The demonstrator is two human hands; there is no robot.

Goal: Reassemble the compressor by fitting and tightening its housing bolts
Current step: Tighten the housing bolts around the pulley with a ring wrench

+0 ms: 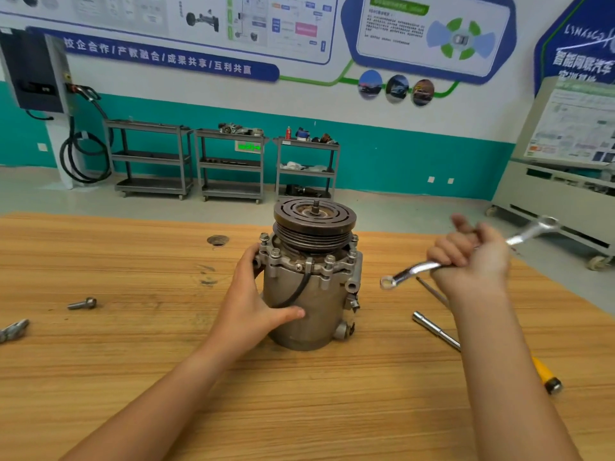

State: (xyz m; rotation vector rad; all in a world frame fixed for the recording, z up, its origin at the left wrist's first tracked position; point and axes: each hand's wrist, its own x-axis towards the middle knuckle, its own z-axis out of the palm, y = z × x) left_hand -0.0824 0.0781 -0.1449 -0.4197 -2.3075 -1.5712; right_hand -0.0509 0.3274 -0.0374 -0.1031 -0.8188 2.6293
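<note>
Where the compressor (309, 294) stands: upright on the table (299, 410), pulley end up
Left hand (253, 301): wrapped round the compressor's left side, holding it
Right hand (469, 257): fist round a wrench (409, 271), in the air right of the compressor
Done: housing bolts (275, 252) sit round its top
To do: probably tightening; a loose bolt (82, 303) lies well left of the compressor

Forearms (166, 387) bare to frame edge; left hand (253, 294), right hand (472, 257) bare (right blurred).
</note>
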